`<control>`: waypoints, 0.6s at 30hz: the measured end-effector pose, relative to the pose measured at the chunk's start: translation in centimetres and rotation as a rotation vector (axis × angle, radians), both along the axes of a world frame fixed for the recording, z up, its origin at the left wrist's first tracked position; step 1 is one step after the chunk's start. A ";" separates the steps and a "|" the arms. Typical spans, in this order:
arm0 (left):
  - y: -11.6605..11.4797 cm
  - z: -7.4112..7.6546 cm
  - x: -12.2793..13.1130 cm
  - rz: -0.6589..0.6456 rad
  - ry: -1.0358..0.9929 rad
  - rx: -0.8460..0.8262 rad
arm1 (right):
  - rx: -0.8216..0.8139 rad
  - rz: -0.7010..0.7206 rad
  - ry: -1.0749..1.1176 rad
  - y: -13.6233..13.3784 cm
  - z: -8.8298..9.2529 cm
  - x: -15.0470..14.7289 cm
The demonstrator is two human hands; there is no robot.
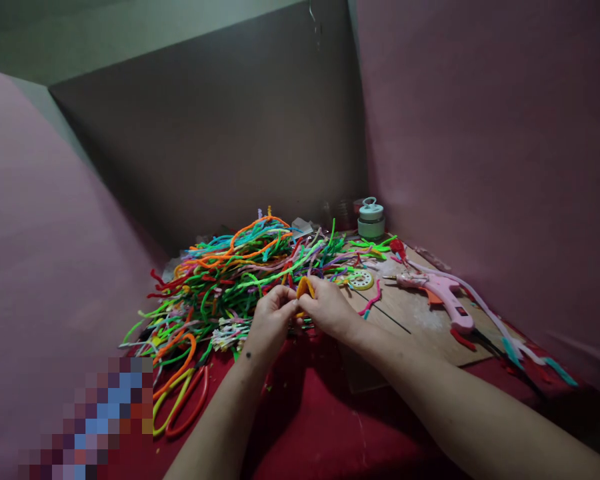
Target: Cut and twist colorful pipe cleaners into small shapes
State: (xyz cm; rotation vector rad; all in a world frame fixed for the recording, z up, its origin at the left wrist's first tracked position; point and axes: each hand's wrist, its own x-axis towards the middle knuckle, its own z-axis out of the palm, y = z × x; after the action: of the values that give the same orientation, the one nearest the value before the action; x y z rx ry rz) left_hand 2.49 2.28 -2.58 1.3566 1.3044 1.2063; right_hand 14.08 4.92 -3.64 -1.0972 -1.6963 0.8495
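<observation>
Both my hands meet in front of a big heap of pipe cleaners (230, 273) in many colours. My left hand (269, 319) and my right hand (330, 308) pinch a short orange pipe cleaner (305, 288) bent into a small loop between the fingertips. The fingers of both hands are closed on it. The heap lies just behind and to the left of my hands, on a red cloth (320, 420).
A pink glue gun (443, 293) lies on a wooden board (420, 320) to the right, with its cord trailing off right. A small round tin (371, 219) stands at the back, and a yellow disc (361, 280) lies near my right hand. Pink and grey walls close in around.
</observation>
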 end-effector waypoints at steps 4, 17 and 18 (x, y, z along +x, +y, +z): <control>0.1 0.4 -0.3 0.011 0.044 0.021 | -0.217 0.106 0.222 0.0 0.3 0.0; 0.3 1.0 -1.1 0.050 -0.018 0.045 | -0.391 0.427 0.708 -1.0 0.9 0.1; 0.2 1.0 -1.1 0.027 -0.036 0.034 | -0.381 0.397 0.731 -1.0 1.0 0.1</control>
State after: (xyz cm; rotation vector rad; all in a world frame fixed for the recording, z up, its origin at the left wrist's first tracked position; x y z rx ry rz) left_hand 1.40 2.52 -1.56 1.3392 1.2863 1.2711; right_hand 14.14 3.93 -2.68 -0.5549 -1.1531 1.6422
